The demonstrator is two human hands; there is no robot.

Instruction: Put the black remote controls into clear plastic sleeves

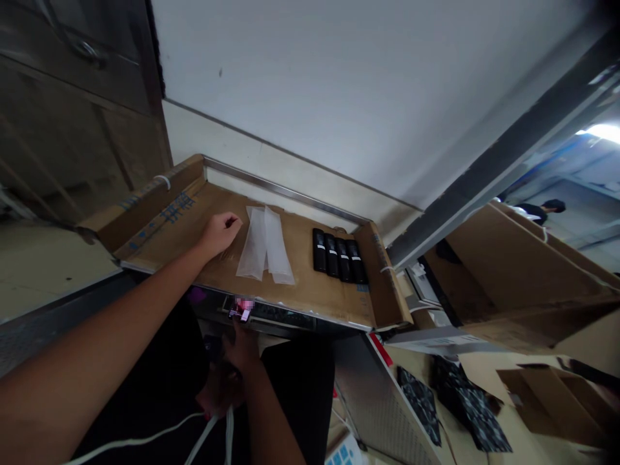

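My left hand (221,234) rests on the cardboard lining of a shallow tray. Its fingers are curled closed, and I cannot make out whether anything is inside them. Just right of it lie two translucent plastic sleeves (265,245), slightly overlapping. Lower down, in the shade in front of the tray's edge, my right hand (243,349) has its fingers apart. One finger reaches the lower part of a lit phone (240,310). Several black, slim handheld devices (339,257) with white labels lie side by side at the tray's right end.
Cardboard walls (385,278) border the tray, tied with white ties. White cords (208,433) run across my lap. At right are a large open carton (513,278), patterned dark bags (469,407) and another carton (557,400). A person (540,210) is far off at right.
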